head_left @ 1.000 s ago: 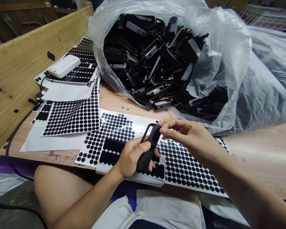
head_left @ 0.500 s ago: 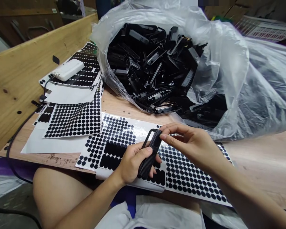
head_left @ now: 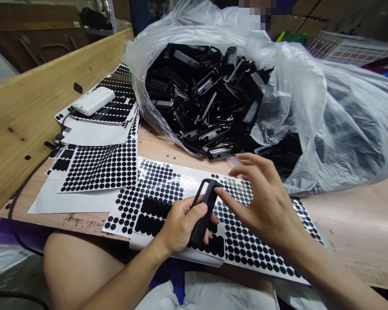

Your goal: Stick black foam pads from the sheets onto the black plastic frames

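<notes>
My left hand [head_left: 180, 226] is wrapped round a black plastic part [head_left: 203, 218] with a carbon-fibre-like ribbed face and a long open slot along its upper side. The part tilts, slotted end pointing away from me. My right hand [head_left: 267, 204] has its fingers spread, and the thumb tip meets the part near its upper right end; whether a small sticker lies under it I cannot tell. Beneath both hands lies a white sheet of round black stickers [head_left: 257, 243], with a smaller sheet of oblong black stickers [head_left: 153, 210] on top, partly covered by my left hand.
A large clear plastic bag [head_left: 352, 125] lies open behind, filled with similar black parts [head_left: 210, 103]. More sticker sheets [head_left: 100, 168] overlap at the left, with a white power bank [head_left: 95, 101] and its black cable [head_left: 29, 172]. A wooden board [head_left: 45, 112] edges the table's left side.
My right hand's fingers have lifted and spread away from the part's upper end, leaving the thumb there. The left hand keeps its hold on the part. The view has shifted slightly.
</notes>
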{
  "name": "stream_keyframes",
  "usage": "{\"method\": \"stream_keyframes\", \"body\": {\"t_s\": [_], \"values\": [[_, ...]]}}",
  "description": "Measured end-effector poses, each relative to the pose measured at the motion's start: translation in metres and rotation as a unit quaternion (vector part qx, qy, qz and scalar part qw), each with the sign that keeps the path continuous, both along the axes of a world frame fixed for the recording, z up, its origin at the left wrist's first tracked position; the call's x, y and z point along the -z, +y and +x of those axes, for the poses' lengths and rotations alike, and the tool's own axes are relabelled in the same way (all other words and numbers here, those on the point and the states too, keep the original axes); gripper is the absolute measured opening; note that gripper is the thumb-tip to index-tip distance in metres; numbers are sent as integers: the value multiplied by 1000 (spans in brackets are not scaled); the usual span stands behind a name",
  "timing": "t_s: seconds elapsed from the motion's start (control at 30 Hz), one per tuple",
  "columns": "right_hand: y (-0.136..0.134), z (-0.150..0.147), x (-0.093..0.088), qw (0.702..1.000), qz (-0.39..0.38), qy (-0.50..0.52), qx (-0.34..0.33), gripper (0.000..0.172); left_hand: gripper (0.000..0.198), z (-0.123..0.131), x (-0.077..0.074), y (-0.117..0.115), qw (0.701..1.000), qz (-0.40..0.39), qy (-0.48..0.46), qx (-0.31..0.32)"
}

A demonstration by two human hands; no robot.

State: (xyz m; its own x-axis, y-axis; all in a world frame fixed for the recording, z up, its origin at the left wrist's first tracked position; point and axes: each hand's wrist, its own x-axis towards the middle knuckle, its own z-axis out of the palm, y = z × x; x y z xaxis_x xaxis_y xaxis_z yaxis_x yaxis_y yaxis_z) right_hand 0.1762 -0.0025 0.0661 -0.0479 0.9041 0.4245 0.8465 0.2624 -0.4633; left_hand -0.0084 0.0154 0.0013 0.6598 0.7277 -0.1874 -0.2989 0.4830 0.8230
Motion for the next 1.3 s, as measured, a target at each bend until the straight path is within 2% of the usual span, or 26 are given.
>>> {"method": "stream_keyframes", "body": {"t_s": [0.07,0.13,0.17,0.23,0.27,0.37,0.43,0.5,0.57,0.63,0.67,0.73,0.8,0.83,0.9,1.0,1.07,1.1,1.2,1.3], "values": [[4,3,2,999,-38,12,-24,34,44,0,1,0,1000,7,1,-2],[19,13,6,991,-115,40,-47,35,45,0,1,0,1000,11,-1,-4],[31,20,9,989,-139,38,-29,34,45,0,0,0,1000,12,-2,-7],[60,37,14,989,-142,3,51,32,46,0,-1,0,1000,18,-4,-13],[75,45,17,988,-134,-33,70,29,47,0,-2,0,1000,23,-5,-17],[109,67,22,987,-148,-49,33,23,50,1,-3,-1,999,24,-6,-38],[116,73,21,987,-158,-16,3,15,53,2,-3,-1,998,10,-12,-62],[110,71,15,988,-151,33,-6,18,55,2,-3,0,996,-15,-17,-87],[92,62,6,984,-137,110,-14,33,56,1,-6,1,993,-47,-17,-108],[69,46,-4,963,-152,219,-32,42,58,0,-9,2,989,-72,-19,-127],[56,37,-9,943,-177,279,-44,42,60,0,-11,2,987,-81,-21,-134],[34,17,-17,871,-253,417,-64,40,63,0,-13,1,985,-89,-27,-143],[17,1,-21,803,-308,503,-81,42,64,0,-12,0,985,-86,-28,-148],[11,-5,-22,787,-323,519,-86,42,64,1,-11,0,985,-85,-27,-150],[1,-15,-19,776,-336,526,-88,39,64,3,-8,-1,984,-84,-26,-158],[-8,-27,-7,777,-342,521,-88,36,66,4,-3,-2,985,-64,-24,-160],[-11,-32,2,787,-345,505,-80,39,70,3,0,-3,989,-40,-19,-141],[-12,-34,6,803,-342,483,-69,41,71,2,1,-4,992,-33,-16,-123],[-7,-28,16,882,-285,374,-26,46,65,-2,1,-5,996,-33,-7,-86],[5,-4,24,944,-228,237,1,41,50,-5,-2,-3,996,-46,-21,-79]]}}
